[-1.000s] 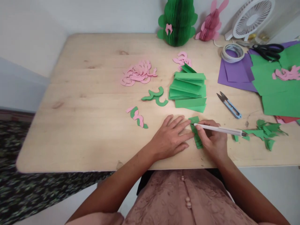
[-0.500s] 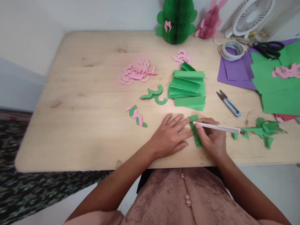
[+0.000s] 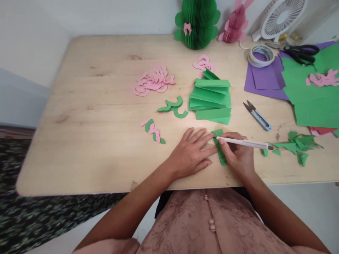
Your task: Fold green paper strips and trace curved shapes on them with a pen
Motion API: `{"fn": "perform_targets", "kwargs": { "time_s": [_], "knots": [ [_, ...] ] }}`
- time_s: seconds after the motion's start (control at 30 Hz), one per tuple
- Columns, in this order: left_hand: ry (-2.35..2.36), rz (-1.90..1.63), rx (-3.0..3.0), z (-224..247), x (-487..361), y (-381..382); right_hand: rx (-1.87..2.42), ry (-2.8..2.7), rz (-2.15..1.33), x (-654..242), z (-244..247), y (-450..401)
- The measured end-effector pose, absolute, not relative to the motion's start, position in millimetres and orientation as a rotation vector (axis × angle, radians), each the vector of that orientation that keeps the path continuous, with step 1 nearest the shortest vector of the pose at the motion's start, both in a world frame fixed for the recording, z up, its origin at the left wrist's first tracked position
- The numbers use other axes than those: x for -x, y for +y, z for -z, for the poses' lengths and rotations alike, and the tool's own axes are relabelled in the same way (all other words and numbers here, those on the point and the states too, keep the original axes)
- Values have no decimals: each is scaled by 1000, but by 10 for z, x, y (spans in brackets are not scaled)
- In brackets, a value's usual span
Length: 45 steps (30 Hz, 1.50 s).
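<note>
A narrow green paper strip [image 3: 222,157] lies near the table's front edge between my two hands. My left hand [image 3: 191,154] rests flat with fingers spread, its fingertips touching the strip's left side. My right hand [image 3: 239,153] is closed round a white pen [image 3: 246,143], whose tip meets the strip near its upper part. Behind the strip lies a stack of green paper strips [image 3: 212,97]. Green curved cutouts [image 3: 180,112] and a pink and green wavy piece [image 3: 154,131] are to the left of it.
Pink cutouts [image 3: 153,82] lie mid-table. Snips [image 3: 258,115], green scraps [image 3: 299,144], a tape roll [image 3: 261,56], black scissors [image 3: 302,53] and purple sheets [image 3: 267,77] are on the right. A green honeycomb paper figure [image 3: 198,24], a pink one [image 3: 234,26] and a fan [image 3: 283,17] stand behind.
The whole view has shifted slightly. Both hands stay in nearly the same place over the strip, with the pen still in my right hand.
</note>
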<state>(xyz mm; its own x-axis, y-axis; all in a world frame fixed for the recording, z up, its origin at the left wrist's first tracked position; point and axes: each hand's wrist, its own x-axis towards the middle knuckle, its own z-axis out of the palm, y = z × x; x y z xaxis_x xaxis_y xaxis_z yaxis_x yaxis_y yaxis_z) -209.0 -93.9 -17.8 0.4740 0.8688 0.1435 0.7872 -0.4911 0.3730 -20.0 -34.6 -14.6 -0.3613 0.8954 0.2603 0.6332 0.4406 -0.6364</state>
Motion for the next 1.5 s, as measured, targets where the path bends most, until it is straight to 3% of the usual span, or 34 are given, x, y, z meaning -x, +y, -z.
{"fn": "perform_targets", "kwargs": {
  "time_s": [1.5],
  "knots": [
    [1416,-451,-2457,188,2091,-944,1279,-2102,-563,195,151,-356]
  ]
}}
